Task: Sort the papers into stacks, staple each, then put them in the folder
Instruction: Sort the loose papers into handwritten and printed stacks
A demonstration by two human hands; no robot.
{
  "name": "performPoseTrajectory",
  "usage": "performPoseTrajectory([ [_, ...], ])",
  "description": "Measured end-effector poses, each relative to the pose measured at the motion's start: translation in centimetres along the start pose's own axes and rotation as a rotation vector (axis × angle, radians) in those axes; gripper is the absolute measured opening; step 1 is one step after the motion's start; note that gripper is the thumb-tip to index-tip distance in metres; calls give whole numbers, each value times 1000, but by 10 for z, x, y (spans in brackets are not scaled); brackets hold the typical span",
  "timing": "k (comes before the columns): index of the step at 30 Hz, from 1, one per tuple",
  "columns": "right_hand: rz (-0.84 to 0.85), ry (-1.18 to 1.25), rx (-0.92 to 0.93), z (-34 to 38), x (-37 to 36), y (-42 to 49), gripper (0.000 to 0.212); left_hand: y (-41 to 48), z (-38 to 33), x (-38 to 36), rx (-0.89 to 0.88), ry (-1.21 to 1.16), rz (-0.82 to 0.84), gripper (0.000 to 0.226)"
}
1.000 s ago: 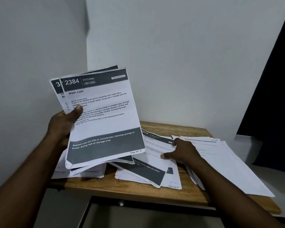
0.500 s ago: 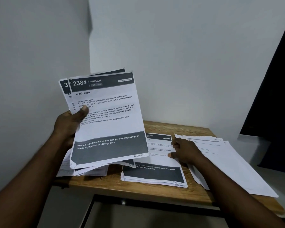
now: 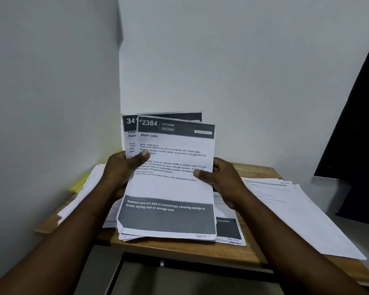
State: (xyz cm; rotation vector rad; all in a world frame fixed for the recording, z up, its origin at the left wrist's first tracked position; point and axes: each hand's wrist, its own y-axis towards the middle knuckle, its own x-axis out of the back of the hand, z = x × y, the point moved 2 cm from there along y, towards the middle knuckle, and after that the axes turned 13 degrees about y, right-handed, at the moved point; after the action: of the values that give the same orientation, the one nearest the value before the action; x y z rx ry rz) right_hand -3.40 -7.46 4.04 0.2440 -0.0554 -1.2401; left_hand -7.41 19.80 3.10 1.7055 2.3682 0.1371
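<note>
Several loose printed sheets make up the held sheaf (image 3: 168,188), which stands nearly upright above the near part of the wooden table (image 3: 179,250), its lower edge just over papers lying there. The left hand (image 3: 120,171) grips its left edge, thumb pressed on the front sheet and fingers curled behind. The right hand (image 3: 226,182) pinches the right edge the same way, thumb in front. The sheets are fanned, with two more dark headers peeking out behind the top page headed 2384. They look light, thin and floppy, likely to slide over one another and to crease if squeezed at a corner, so a hold at mid-height on both side edges, as now, seems best for squaring them. Beneath the sheaf lies a small stack (image 3: 229,229) with a dark band. Further right a white pile (image 3: 303,213) spreads toward the table's right edge, and at far left a side pile (image 3: 87,184) lies over a yellow thing (image 3: 78,185), possibly the folder
</note>
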Motion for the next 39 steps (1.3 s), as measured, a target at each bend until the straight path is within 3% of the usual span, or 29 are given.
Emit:
performPoseTrajectory([
  [5,-364,-191,146,-13,30,11,16,1,-1,10,9,10,-41,32],
  [8,-534,-171,131,-13,56,11,20,5,-4,25,-5,-20,-92,39],
  [10,-606,-337,108,-13,75,7,18,8,-8,35,-30,-16,-146,41],
  [16,-512,-738,-75,-39,97,1,31,19,-29,62,-122,-2,-271,31],
  [19,-482,-766,-72,-49,86,0,32,22,-33,68,-135,-4,-280,37],
  [27,-416,-899,-77,-60,71,-1,51,14,-28,58,-121,-13,-207,27],
  [32,-362,-834,-64,-61,73,-2,61,11,-20,42,-91,-53,-144,42],
  [36,-521,-838,119,-44,71,-4,66,4,-22,16,-67,-23,-95,22],
  [38,-589,-605,224,-24,67,-7,67,2,-21,6,-52,-14,-76,20],
  [39,-534,-381,194,-12,61,-7,70,1,-21,2,-44,-16,-61,22],
])
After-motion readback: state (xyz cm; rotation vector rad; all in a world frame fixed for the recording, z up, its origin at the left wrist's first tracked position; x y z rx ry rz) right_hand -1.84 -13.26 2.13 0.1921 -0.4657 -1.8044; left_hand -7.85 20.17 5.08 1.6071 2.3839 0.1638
